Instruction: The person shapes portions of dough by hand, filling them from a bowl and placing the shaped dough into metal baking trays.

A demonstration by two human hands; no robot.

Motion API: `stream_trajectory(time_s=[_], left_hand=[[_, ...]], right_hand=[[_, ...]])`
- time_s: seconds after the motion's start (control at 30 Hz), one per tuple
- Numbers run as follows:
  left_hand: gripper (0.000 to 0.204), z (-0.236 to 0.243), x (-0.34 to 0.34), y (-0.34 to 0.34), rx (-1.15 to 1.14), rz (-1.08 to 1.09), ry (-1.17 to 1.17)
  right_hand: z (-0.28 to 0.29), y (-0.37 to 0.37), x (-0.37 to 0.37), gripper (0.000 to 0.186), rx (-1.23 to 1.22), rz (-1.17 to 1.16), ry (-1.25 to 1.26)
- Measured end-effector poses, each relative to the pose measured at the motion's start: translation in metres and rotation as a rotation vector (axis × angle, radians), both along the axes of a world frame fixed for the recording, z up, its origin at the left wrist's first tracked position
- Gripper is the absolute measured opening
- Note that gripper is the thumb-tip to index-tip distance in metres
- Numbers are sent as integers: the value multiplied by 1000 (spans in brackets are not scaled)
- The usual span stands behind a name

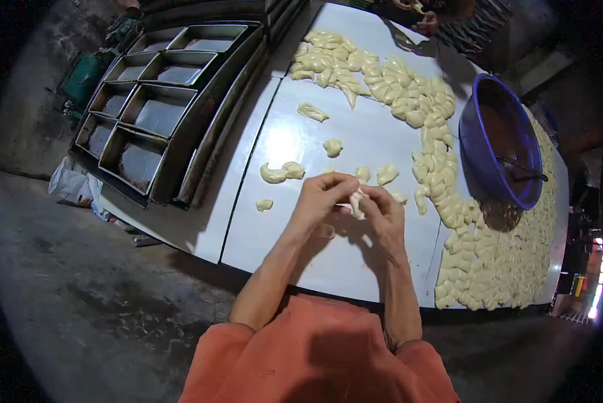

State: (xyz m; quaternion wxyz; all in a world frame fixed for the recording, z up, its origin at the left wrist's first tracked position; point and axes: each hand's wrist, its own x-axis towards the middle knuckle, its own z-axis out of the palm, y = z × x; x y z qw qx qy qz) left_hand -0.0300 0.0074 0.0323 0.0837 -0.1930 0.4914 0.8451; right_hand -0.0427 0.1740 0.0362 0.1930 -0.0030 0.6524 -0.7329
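Both my hands meet above the white tabletop (382, 141), with a small piece of pale dough (358, 203) between them. My left hand (325, 198) pinches it between thumb and fingers. From the other side, my right hand (385, 215) grips the same piece with closed fingers. Loose bits of dough lie around: a curved strip (281, 172) left of my hands, a small lump (264, 205) nearer me, a round lump (333, 148) and a flat strip (313, 111) farther off. More pieces (387, 174) sit just beyond my right hand, partly hidden by it.
Many flattened dough pieces (496, 265) cover the right side, and a band (409, 91) runs along the back. A purple basin (479, 134) with brown contents and a dark-handled utensil stands right. Joined metal pans (160, 111) stand left. Another person's hands (427, 23) show at the far edge.
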Motion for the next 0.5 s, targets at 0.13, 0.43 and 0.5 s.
stream_trajectory(time_s=[0.13, 0.43, 0.5], left_hand=[[29, 1, -2, -8, -35, -23, 44], [26, -4, 10, 5, -263, -17, 198], [28, -5, 12, 7, -305, -39, 204]], right_hand=[[-9, 1, -3, 34, 140, 122, 410], [-38, -36, 8, 26, -44, -371, 619], [-49, -26, 2, 22, 154, -294, 700]])
